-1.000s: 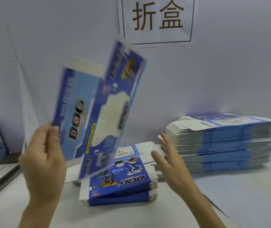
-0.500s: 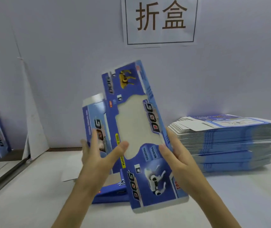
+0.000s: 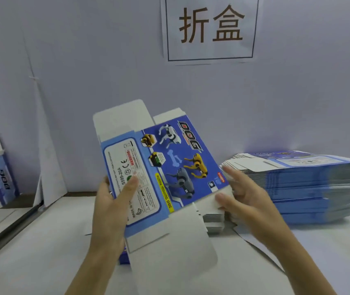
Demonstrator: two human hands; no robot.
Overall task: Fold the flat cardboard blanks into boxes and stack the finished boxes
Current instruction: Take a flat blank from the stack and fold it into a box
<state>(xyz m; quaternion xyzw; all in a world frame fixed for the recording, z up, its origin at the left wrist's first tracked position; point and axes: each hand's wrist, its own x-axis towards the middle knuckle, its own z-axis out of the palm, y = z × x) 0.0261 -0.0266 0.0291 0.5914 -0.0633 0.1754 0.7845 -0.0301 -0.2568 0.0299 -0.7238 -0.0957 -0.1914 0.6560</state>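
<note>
Above the bench (image 3: 42, 252), left hand (image 3: 110, 201) and right hand (image 3: 246, 201) each grasp 1 edge of the cardboard blank (image 3: 170, 171); uneven squeezing could crease it off its scores.

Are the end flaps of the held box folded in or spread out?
Spread out: white flaps stick out flat at both ends of the box, which the left hand and right hand grip.
</note>
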